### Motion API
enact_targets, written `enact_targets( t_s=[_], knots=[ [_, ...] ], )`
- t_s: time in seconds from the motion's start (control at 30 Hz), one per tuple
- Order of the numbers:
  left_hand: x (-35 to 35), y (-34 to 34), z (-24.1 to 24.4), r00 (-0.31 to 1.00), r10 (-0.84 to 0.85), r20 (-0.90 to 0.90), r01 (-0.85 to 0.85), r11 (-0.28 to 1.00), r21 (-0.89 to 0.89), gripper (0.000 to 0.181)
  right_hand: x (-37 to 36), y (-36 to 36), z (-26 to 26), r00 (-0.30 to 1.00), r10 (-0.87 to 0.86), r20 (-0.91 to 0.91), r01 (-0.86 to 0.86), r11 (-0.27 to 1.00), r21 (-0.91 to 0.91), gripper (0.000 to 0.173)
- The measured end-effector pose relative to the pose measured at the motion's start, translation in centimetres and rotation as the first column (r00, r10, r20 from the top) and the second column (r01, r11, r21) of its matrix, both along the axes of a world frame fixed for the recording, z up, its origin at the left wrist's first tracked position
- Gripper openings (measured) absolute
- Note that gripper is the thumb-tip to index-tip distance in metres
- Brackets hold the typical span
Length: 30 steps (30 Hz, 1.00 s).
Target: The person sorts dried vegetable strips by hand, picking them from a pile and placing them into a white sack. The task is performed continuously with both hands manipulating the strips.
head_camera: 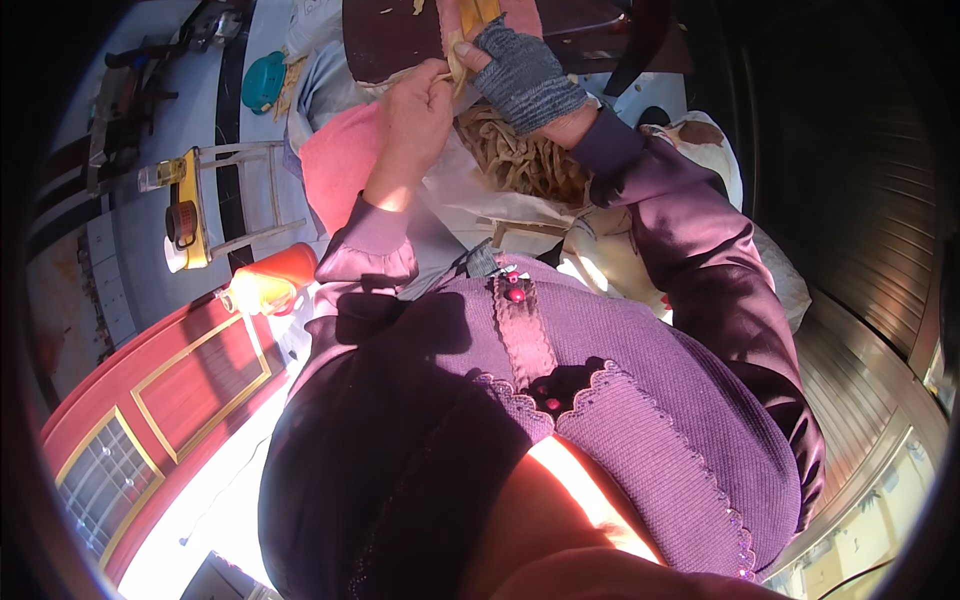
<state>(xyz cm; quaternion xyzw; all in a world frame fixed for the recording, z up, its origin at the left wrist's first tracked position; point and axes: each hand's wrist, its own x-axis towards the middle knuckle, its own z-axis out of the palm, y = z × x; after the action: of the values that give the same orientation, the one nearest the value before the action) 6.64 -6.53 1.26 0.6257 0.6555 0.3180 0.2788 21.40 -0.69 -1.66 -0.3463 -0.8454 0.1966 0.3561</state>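
Observation:
At the top centre both my hands meet on a thin, pale yellowish strip [458,66]. My left hand [420,109], bare, pinches it from the left between thumb and fingers. My right hand [521,75], in a grey knitted fingerless glove, holds it from the right, its thumb pressing down; its other fingers are hidden. Just beyond lies a yellow-brown piece [478,12] on a pink cloth [527,16], over a dark reddish-brown surface [390,41]. Below my right hand, many brownish twisted strips [517,154] fill a bag of whitish plastic [469,191].
A pink towel [341,161] hangs left of my left forearm. Further left are a teal plastic basket [264,82], a small stool with a yellow top [196,217], holding a jar [161,175], and a red container [281,274]. Whitish sacks [611,247] stand near my right arm.

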Motion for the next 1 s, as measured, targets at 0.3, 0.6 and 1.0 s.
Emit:
enact_targets(
  t_s=[0.3,0.6,1.0],
  knots=[
    [-0.5,1.2,-0.8,0.998,-0.010,-0.068,0.039,0.897,0.441,0.021,-0.6,-0.1,1.6,0.894,0.088,-0.439,-0.385,0.654,-0.651,0.015],
    [-0.2,1.3,-0.4,0.844,-0.011,0.536,-0.050,0.994,0.099,0.016,0.4,-0.3,1.7,0.982,0.151,-0.114,-0.154,0.988,-0.019,0.034],
    [-2.1,2.1,0.4,0.864,-0.164,0.476,0.029,0.960,0.277,0.014,-0.4,1.0,1.6,0.768,0.044,-0.639,-0.603,0.385,-0.699,0.031]
  ],
)
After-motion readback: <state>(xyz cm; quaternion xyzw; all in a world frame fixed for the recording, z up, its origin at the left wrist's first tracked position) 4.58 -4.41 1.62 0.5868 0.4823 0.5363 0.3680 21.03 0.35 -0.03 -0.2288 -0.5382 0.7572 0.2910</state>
